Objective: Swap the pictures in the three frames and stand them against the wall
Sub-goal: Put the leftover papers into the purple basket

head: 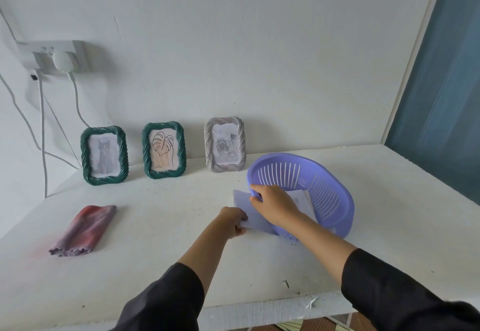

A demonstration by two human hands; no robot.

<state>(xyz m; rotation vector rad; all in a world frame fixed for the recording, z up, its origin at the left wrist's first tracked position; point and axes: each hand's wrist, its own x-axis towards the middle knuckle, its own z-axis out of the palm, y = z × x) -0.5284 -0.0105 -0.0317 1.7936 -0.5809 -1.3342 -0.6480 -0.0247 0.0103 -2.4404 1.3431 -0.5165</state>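
Note:
Three frames lean upright against the wall. A green frame (104, 155) on the left holds a grey cat picture. A second green frame (164, 153) holds a leaf line drawing. A grey frame (225, 144) holds a rose sketch. Nearer me, my right hand (272, 201) grips the rim of a purple slotted basket (322, 188) and tips it up on its edge. My left hand (235, 220) pinches the corner of loose paper sheets (246, 208) that lie under the raised basket. More white paper shows inside the basket behind my right hand.
A folded red and purple cloth (84, 230) lies on the white table (155, 227) at the left. A wall socket with a plug (61, 58) and hanging cables is at the upper left. A blue panel (441, 84) stands at the right.

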